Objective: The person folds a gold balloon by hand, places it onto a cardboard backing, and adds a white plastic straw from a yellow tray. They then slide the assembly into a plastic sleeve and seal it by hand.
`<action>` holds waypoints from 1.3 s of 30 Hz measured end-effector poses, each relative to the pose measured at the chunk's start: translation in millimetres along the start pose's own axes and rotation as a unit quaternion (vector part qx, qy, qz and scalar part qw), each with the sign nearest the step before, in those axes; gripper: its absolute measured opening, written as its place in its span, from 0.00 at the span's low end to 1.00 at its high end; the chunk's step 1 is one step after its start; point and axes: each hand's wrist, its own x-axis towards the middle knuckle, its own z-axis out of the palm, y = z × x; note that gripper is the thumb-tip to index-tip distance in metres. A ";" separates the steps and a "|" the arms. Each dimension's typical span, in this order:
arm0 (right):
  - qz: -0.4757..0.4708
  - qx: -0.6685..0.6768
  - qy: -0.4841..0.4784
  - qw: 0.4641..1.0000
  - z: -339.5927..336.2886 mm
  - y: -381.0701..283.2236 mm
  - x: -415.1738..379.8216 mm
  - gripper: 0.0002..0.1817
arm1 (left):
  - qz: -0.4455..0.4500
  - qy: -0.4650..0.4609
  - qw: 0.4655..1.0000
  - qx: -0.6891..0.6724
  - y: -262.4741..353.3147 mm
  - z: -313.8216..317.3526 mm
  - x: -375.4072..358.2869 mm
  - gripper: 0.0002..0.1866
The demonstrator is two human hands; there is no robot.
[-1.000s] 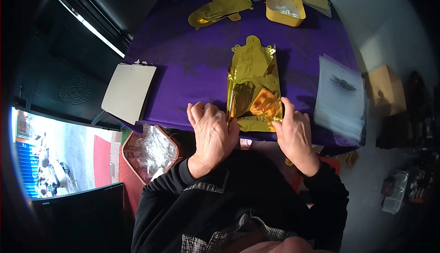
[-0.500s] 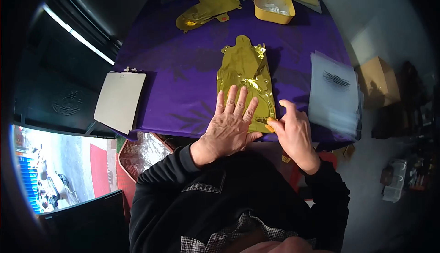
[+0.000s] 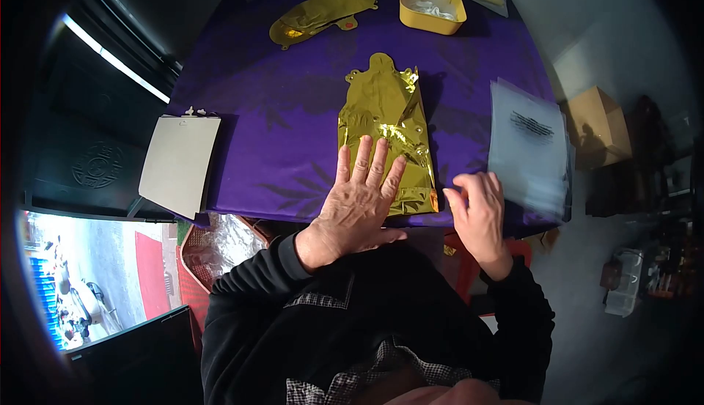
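A folded gold foil balloon (image 3: 381, 101) lies flat on the purple tablecloth in front of me, its surface shiny and creased. My left hand (image 3: 357, 203) rests on its lower part, palm down with the fingers spread, hiding some of the foil. Just right of the balloon's bottom corner, my right hand (image 3: 478, 213) is apart from the foil. Its fingers are bent and the thumb stands a little away from them; nothing shows between them. An orange patch is visible at that corner.
More gold foil balloons (image 3: 323, 9) lie at the far side, beside a yellow tub (image 3: 433, 24) holding white bits. White cards (image 3: 178, 163) sit at the left edge, clear plastic bags (image 3: 524, 156) at the right. A basket (image 3: 192, 247) with clear film stands below the table's front-left edge.
My right hand has let go of the balloon's lower right corner and moved a little to the right. My left hand stays spread on the foil. The view has shifted slightly.
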 end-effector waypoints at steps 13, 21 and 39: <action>0.332 0.577 -0.284 0.691 -11.8 -19.7 -71.1 0.24 | 0.083 0.020 0.995 0.057 30.3 -4.9 -44.3 0.29; 0.337 0.673 -0.226 0.618 8.7 -33.7 -94.8 0.13 | 0.077 0.010 0.989 -0.125 37.1 -45.1 -72.6 0.46; 0.350 0.547 -0.320 0.690 -3.7 -51.2 -125.5 0.09 | -0.270 0.048 0.455 -0.847 18.6 39.2 -96.9 0.11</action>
